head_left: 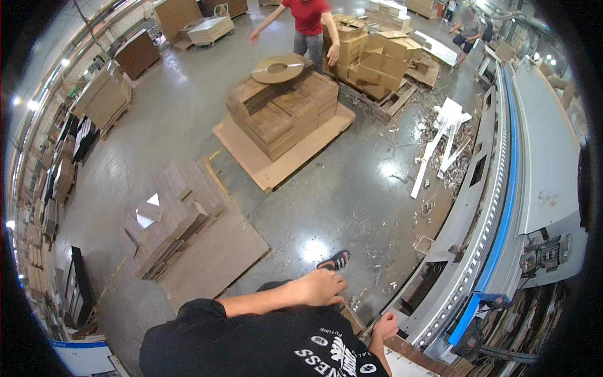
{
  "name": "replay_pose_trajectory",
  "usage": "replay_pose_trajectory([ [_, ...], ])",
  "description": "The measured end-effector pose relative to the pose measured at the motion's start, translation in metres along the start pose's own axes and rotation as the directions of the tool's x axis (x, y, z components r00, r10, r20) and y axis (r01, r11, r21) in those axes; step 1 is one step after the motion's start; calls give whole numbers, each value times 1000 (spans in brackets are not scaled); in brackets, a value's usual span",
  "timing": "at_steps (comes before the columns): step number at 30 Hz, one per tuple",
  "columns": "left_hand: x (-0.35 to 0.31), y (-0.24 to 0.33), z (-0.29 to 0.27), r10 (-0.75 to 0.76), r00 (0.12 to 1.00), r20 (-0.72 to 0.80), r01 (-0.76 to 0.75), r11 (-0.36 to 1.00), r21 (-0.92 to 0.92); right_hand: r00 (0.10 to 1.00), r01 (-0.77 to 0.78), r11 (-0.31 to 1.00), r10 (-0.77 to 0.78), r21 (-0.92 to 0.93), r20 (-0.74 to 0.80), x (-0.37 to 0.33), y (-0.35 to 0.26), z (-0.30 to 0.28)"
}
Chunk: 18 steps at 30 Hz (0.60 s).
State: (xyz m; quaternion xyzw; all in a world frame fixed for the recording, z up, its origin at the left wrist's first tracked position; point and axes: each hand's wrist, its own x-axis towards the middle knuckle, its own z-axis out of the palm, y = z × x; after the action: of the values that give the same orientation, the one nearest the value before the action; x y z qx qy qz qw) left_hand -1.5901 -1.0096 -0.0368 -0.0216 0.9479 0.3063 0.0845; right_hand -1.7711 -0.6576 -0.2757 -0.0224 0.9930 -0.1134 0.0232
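Left hand (319, 289): at lower centre, back of hand uppermost, fingers partly bent and pointing down. Fingertips and palm largely hidden; hold on anything, cannot tell. Right hand (385, 325): to the right of the left, loosely curled into a half fist. Palm side obscured; contents, if any, cannot tell.

Near right hand: long grey machine (510, 182) with blue rail, along the person's right side, far end running up and away. Contact between right hand and machine edge: unclear. Below right hand: white-faced panel (411, 366), brown along one edge, cut off by lower rim. Between hands: narrow tan piece (353, 318), mostly covered, kind uncertain.

Across lower edge: black shirt (245, 342), masking part of the floor. Beyond left hand: sandalled foot (339, 259), leg mostly concealed. Farther off: panel stack (295, 113) on a board, flat tan coil (262, 75) on top; behind it, co-worker in red top (308, 17), head out of frame. Upper right: second person (468, 30), small and blurred.
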Motion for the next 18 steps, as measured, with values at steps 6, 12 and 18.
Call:
replay_pose_trajectory([
  [6,7,-3,-8,-11,994,105,9,1000,14,1000,-7,1000,7,4,-23,5,-6,3],
  [12,8,-17,-7,-74,990,123,74,997,7,999,12,997,-16,-79,-51,5,0,13],
  [18,16,-37,-16,-104,990,98,107,994,-34,999,28,995,-29,-93,-18,6,-1,7],
])
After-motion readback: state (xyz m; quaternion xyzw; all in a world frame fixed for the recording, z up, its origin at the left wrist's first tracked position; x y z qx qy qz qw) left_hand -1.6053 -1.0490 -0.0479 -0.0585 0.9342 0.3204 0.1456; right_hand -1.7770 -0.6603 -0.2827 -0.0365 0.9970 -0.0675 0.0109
